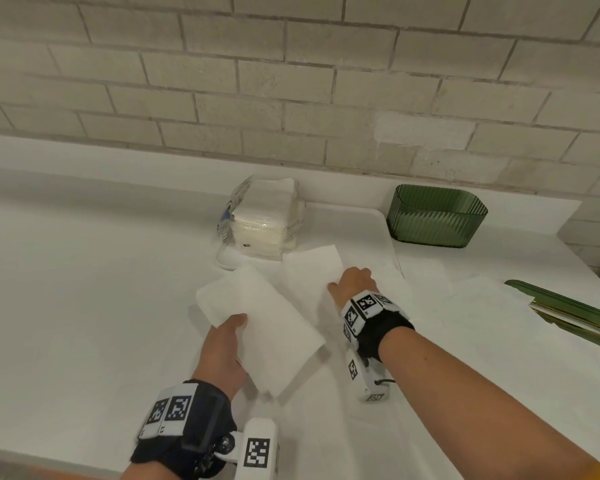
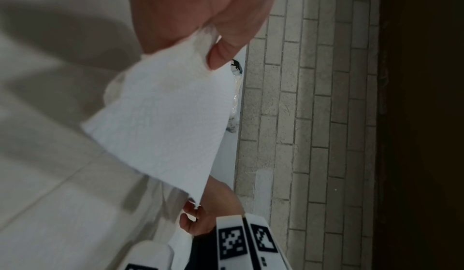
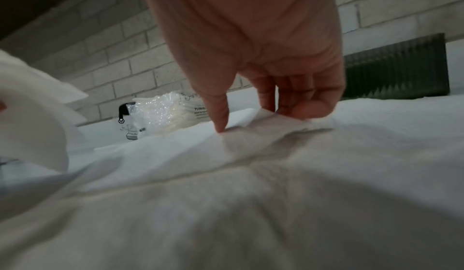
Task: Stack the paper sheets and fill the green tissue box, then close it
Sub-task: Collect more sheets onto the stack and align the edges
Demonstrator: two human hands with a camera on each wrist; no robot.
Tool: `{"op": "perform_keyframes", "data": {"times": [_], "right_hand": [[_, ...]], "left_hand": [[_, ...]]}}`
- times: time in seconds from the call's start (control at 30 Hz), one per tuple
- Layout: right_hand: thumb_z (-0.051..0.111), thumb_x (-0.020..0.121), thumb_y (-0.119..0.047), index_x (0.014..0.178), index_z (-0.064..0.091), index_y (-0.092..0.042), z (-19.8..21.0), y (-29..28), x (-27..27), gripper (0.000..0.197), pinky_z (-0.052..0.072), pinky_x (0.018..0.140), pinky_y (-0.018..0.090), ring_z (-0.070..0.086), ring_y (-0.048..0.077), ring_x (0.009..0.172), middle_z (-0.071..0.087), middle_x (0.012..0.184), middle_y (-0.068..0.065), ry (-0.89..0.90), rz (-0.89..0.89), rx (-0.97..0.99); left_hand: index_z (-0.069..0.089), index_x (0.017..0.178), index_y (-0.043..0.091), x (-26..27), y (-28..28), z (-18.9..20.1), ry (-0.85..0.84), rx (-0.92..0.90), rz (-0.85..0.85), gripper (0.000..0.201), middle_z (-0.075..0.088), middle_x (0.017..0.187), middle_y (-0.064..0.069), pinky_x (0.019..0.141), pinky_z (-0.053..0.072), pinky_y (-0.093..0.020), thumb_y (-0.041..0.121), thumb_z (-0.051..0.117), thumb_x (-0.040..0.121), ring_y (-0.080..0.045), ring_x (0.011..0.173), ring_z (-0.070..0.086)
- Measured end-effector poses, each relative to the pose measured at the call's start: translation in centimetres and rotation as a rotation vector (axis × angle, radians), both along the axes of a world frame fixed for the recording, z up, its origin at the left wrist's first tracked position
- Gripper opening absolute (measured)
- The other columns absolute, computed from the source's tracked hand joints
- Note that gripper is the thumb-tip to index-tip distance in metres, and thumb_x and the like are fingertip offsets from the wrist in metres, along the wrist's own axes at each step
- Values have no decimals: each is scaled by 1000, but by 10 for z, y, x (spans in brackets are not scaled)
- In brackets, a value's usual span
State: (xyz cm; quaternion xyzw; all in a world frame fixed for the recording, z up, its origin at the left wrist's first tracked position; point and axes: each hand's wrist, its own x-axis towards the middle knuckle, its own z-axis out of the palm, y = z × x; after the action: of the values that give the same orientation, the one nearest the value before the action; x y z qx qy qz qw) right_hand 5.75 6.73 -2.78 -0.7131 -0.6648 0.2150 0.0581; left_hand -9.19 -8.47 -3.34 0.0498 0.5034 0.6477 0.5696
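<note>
Two hands share the stacking: the left hand [image 1: 224, 344] pinches one paper sheet [image 1: 260, 327] lifted off the counter [image 1: 84, 306], ready for stacking, while the right hand [image 1: 354, 284] pinches a flat sheet [image 1: 309, 268], the green tissue box [image 1: 435, 216] standing open behind, unfilled.

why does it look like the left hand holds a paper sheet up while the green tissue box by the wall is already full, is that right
Partly. The left hand does hold a paper sheet up, but the head view shows the green tissue box by the wall empty, not full.
</note>
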Motion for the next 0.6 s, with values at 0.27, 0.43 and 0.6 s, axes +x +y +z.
{"op": "perform_keyframes", "data": {"times": [0.27, 0.43, 0.6], "right_hand": [[60, 85, -18, 82, 58, -5, -4, 8, -5, 14, 47, 79, 28, 59, 29, 103, 61, 105, 9, 79, 0, -78], [53, 89, -9, 104, 61, 5, 14, 6, 3, 22, 39, 64, 21, 59, 30, 98, 62, 100, 13, 291, 7, -44], [54, 89, -4, 119, 53, 11, 45, 8, 28, 33, 49, 76, 32, 57, 30, 104, 58, 123, 23, 539, -44, -40]], "left_hand": [[54, 127, 14, -2, 1, -5, -7, -11, -12, 36, 62, 123, -13, 97, 45, -49, 7, 50, 92, -34, 112, 57], [54, 125, 12, -1, 3, -5, 7, -9, -20, 33, 61, 122, -14, 97, 44, -48, 7, 50, 92, -32, 105, 58], [54, 127, 11, 4, 8, -2, -1, -43, -34, 36, 61, 123, -15, 97, 45, -48, 7, 51, 91, -34, 108, 57]]}}
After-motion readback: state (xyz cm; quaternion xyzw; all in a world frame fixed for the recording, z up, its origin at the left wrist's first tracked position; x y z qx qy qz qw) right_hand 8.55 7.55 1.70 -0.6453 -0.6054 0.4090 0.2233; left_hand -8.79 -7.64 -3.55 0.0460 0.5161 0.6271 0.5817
